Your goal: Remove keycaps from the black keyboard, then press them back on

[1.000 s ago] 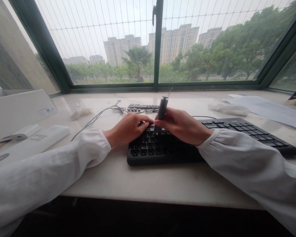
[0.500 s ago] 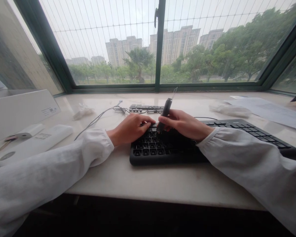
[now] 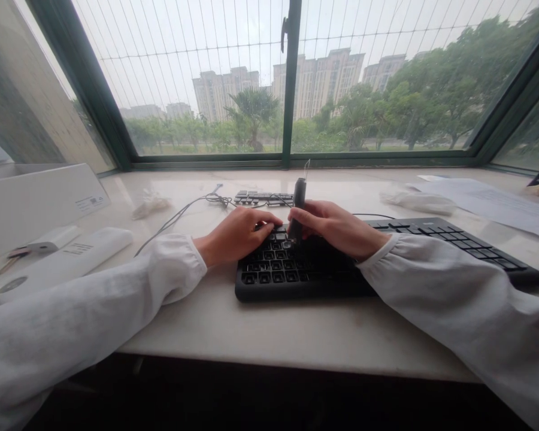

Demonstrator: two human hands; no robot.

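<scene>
A black keyboard (image 3: pixel 305 291) lies on the pale sill, several of its left-hand sockets bare of keycaps. My left hand (image 3: pixel 238 232) rests on its upper left part, fingers stretched out and thumb apart from them; the fingertips are partly hidden. In my right hand (image 3: pixel 332 224) is a slim black keycap puller (image 3: pixel 299 194), gripped nearly upright between thumb and fingers. A thin wire loop sticks up from its top, and its lower end meets the keyboard close to my left fingertips. Removed black keycaps (image 3: pixel 265 197) sit in rows behind the keyboard.
A bundled cable (image 3: pixel 179 214) runs behind my left hand. At left stand a white box (image 3: pixel 40 203) and a long white device (image 3: pixel 87 251), with keys (image 3: pixel 15 257) close by. Clear plastic wrap (image 3: pixel 422 202) and paper (image 3: pixel 489 200) lie at back right.
My right hand has tilted the keycap puller more upright, its top swinging left. My left hand has stayed in place on the keyboard.
</scene>
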